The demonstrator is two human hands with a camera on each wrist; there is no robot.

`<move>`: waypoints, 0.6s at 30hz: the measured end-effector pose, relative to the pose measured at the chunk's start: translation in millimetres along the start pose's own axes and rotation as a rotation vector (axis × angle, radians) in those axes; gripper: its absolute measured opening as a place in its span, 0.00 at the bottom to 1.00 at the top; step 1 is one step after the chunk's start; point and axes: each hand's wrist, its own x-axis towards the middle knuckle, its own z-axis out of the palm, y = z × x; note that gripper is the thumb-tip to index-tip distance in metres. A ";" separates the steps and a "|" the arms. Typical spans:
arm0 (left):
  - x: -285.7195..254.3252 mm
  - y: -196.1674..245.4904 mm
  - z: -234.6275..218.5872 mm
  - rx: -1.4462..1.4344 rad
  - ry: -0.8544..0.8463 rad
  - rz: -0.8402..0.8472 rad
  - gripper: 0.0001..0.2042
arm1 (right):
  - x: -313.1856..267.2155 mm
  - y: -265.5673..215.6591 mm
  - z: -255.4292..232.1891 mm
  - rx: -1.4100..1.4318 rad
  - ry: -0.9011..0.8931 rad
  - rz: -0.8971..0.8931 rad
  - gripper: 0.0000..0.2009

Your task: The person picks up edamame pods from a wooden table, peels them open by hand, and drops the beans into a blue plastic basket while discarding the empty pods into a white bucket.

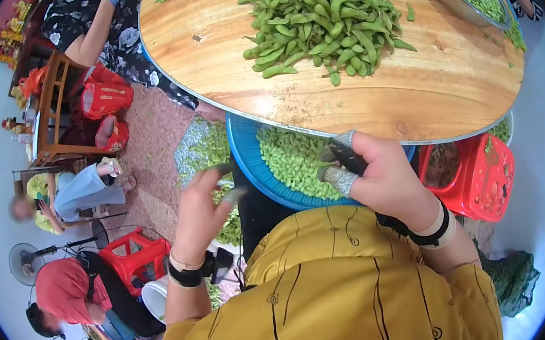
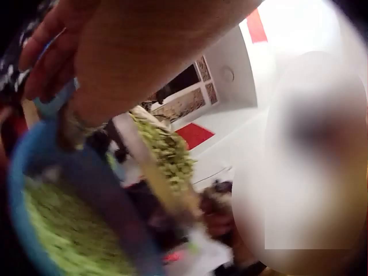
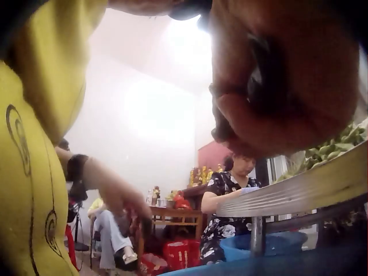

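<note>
Missing the blue basin (image 1: 244, 160) is the likeliest slip from here: the right hand (image 1: 386, 167) works close to the rim of the wooden surface (image 1: 205, 50), which overhangs part of the basin, so a knock against that edge could send a bean sideways or jolt the fingers. Bits of hull could also drop among the shelled beans (image 1: 296, 174), since the fingertips sit right above them. On the left, anything let go too soon would fall outside the basin, toward the green scraps (image 1: 212, 140) on the floor.

As for pose, the right forearm comes in from the lower right with the hand pointing left, its fingers bent inward and the gap to the thumb narrow; whether a pod is caught between them, I cannot tell. The left hand (image 1: 197, 212) is raised just beside the basin, forearm upright in the head view, its fingers reaching toward the basin with thumb and forefinger parted fairly wide and nothing visible between them. The unshelled pods (image 1: 329, 19) lie heaped on the surface, well apart from both hands.
</note>
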 end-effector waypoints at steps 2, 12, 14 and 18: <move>14.3 39.3 5.9 -0.510 -0.137 -0.019 0.15 | -2.9 -9.2 0.7 -0.106 -0.030 -0.045 0.11; 52.7 80.1 27.2 -0.849 -0.814 -0.002 0.06 | -32.4 5.0 -13.8 0.078 0.003 0.090 0.11; 52.2 77.0 32.4 -1.022 -0.890 -0.067 0.07 | -29.2 -1.1 -19.6 0.019 -0.101 0.029 0.11; 49.8 62.9 40.1 -1.156 -0.875 -0.012 0.07 | -19.5 -1.3 -17.7 0.108 -0.145 0.061 0.10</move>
